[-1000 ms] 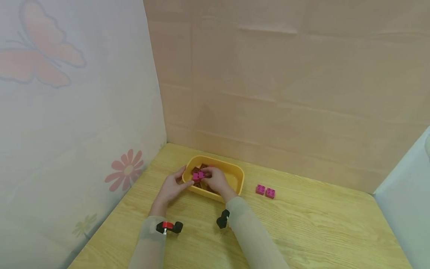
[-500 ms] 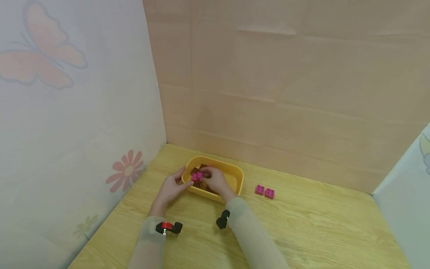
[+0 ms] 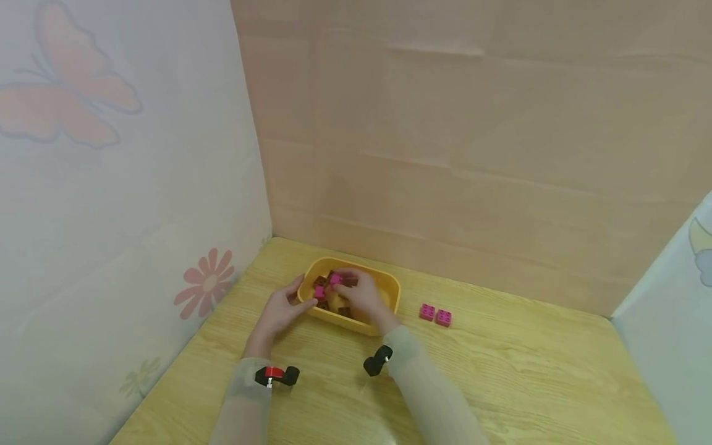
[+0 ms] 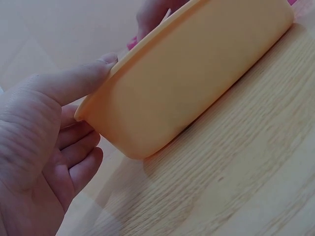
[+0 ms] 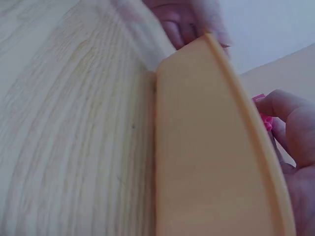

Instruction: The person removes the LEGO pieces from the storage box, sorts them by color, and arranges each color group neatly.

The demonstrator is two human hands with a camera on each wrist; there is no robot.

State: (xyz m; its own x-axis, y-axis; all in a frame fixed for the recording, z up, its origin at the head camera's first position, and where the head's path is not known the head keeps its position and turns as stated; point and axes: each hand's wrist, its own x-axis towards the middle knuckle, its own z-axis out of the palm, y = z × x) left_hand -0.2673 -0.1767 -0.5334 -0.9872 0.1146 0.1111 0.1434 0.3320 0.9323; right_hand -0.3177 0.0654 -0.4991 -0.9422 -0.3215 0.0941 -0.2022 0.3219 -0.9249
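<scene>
Change: the pinched magenta brick now sits apart from the second magenta brick, beside it a second ago; apparently singled out.
Right hand: fingertips closed upon that brick, within the yellow tub.
Left hand: gripping the tub's left end.
Tub contents: also brown bricks.
Desk: bears the tub.

The tub looks like smooth, matt plastic. The bricks, right of the head view's centre, look like studded plastic. The table shows wood grain. Across the top, a creased, matt sheet looks like cloth or paper.
</scene>
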